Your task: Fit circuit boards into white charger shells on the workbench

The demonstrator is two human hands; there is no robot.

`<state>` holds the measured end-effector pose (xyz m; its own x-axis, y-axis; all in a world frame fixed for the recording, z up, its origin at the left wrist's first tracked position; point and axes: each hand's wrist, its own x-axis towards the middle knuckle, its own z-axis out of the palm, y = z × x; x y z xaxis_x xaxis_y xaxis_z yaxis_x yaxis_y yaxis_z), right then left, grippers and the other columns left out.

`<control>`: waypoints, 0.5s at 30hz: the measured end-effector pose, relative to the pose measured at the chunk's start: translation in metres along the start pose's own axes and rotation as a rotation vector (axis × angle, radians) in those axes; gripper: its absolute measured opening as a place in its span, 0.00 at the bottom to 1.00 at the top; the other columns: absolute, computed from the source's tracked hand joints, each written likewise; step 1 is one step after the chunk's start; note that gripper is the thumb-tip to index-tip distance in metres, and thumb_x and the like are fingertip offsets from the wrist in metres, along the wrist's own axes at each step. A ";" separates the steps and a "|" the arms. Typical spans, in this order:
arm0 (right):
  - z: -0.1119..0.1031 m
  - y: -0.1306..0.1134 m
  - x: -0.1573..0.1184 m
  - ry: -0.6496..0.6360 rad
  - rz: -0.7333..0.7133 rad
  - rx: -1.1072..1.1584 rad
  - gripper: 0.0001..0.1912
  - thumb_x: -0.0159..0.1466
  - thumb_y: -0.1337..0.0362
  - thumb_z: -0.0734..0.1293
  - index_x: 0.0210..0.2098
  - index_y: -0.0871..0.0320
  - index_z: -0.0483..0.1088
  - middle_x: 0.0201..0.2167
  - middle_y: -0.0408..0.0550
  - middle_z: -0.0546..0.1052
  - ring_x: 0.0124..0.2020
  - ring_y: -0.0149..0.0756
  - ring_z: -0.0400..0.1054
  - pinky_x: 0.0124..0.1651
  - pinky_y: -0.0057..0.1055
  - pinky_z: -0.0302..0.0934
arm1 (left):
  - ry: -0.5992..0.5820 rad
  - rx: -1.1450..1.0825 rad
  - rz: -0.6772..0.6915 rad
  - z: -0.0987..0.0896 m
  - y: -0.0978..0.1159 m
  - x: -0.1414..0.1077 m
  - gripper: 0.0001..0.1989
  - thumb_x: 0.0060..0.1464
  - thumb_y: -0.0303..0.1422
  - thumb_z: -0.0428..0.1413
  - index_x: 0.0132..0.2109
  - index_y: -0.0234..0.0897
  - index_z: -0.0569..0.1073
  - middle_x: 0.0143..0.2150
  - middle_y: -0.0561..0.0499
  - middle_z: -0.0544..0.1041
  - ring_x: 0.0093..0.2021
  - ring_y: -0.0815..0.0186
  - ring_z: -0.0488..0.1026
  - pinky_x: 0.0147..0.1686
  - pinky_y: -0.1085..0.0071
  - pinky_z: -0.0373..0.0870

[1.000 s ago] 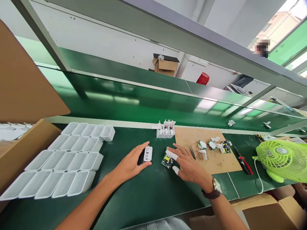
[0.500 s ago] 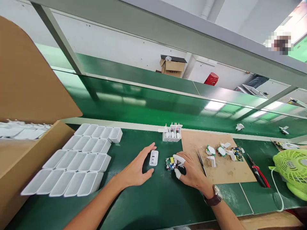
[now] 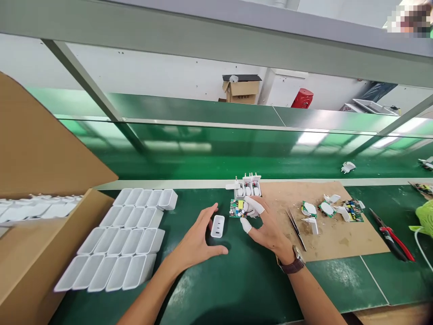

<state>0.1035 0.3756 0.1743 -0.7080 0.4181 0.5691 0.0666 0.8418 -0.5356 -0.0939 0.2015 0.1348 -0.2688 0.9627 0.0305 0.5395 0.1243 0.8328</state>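
Observation:
My left hand [image 3: 198, 243] is open, its thumb and fingers spread around a small white charger housing [image 3: 217, 226]. The housing stands on the green bench with its port slots facing up; whether the fingers touch it I cannot tell. In my right hand [image 3: 269, 228], white finger cots cover the thumb and a finger. These digits pinch a circuit board [image 3: 237, 208] with a yellow component and a white piece at its right end, partly hidden by the fingers. Just behind the board is a group of white housings [image 3: 248, 189] with plug pieces on top.
Rows of open white cases [image 3: 118, 241] fill the left side beside a cardboard box [image 3: 91, 212]. A brown board [image 3: 333, 246] at the right bears tweezers [image 3: 296, 230] and several circuit assemblies [image 3: 327, 208]. Pliers [image 3: 394, 239] and a green fan [image 3: 426, 219] are further right.
My right hand has carried the circuit board away from me, closer to the group of housings at the back. My left hand stays spread around the white housing. The view has shifted slightly.

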 end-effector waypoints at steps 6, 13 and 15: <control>-0.002 -0.003 -0.009 -0.023 -0.021 0.068 0.32 0.67 0.68 0.67 0.69 0.51 0.56 0.58 0.56 0.73 0.60 0.47 0.69 0.59 0.49 0.71 | 0.017 0.010 0.104 0.002 0.001 0.005 0.29 0.59 0.37 0.65 0.64 0.46 0.69 0.52 0.46 0.77 0.51 0.55 0.74 0.51 0.56 0.76; 0.003 -0.019 -0.012 -0.141 -0.139 -0.086 0.34 0.65 0.73 0.64 0.69 0.57 0.56 0.57 0.57 0.73 0.61 0.50 0.66 0.65 0.59 0.64 | 0.154 0.049 0.251 0.012 -0.003 0.006 0.34 0.65 0.33 0.60 0.73 0.52 0.57 0.65 0.43 0.68 0.63 0.57 0.70 0.60 0.59 0.74; 0.004 -0.020 -0.013 -0.171 -0.162 -0.141 0.33 0.66 0.73 0.64 0.69 0.60 0.56 0.57 0.58 0.73 0.61 0.51 0.66 0.66 0.60 0.64 | 0.176 0.060 0.256 0.012 -0.003 0.006 0.34 0.65 0.33 0.59 0.73 0.52 0.57 0.65 0.43 0.69 0.62 0.57 0.71 0.60 0.58 0.74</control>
<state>0.1080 0.3517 0.1754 -0.8249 0.2207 0.5204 0.0319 0.9373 -0.3469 -0.0879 0.2100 0.1258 -0.2493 0.9087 0.3349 0.6523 -0.0981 0.7516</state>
